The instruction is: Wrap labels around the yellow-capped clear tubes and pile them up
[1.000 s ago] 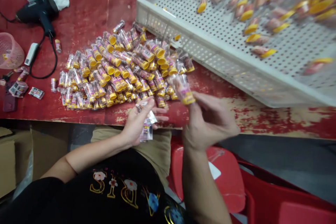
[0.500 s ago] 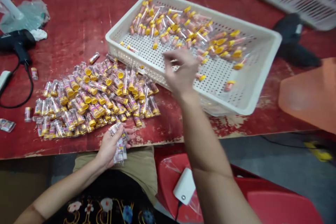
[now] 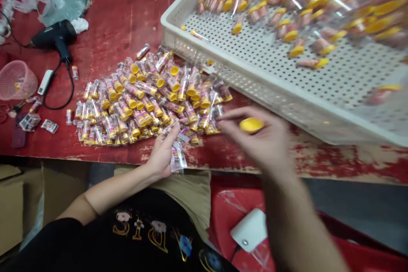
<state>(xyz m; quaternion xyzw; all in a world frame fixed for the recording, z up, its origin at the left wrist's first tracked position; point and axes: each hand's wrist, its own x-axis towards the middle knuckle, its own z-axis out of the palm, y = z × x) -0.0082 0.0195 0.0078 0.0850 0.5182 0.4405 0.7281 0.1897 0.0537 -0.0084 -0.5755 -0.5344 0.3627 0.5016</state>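
My left hand (image 3: 163, 154), at the table's front edge, is closed around several clear printed plastic sleeves (image 3: 178, 158), which hang out past the fingers. To its right, my right hand (image 3: 266, 142) is blurred by motion. Its thumb and fingers are closed on a yellow-capped tube (image 3: 251, 125); the cap shows inside the grip, while the tube's body is hard to make out. Just beyond my left hand lies a heap of sleeved tubes (image 3: 137, 106) with yellow caps. Unsleeved yellow-capped tubes with pinkish contents (image 3: 298, 49) are scattered in a white perforated tray (image 3: 204, 51).
A black heat gun (image 3: 55, 38) with its cable lies on the red table (image 3: 127, 0) at left. Near it are a pink basket (image 3: 17, 80) and small packets (image 3: 49, 126). A red stool (image 3: 223, 204) with a white box (image 3: 249, 229) stands below the table edge.
My right hand has come back from over the tray toward my left hand, with a yellow-capped tube now visible in it. The view has shifted left; my left hand still holds the sleeves.
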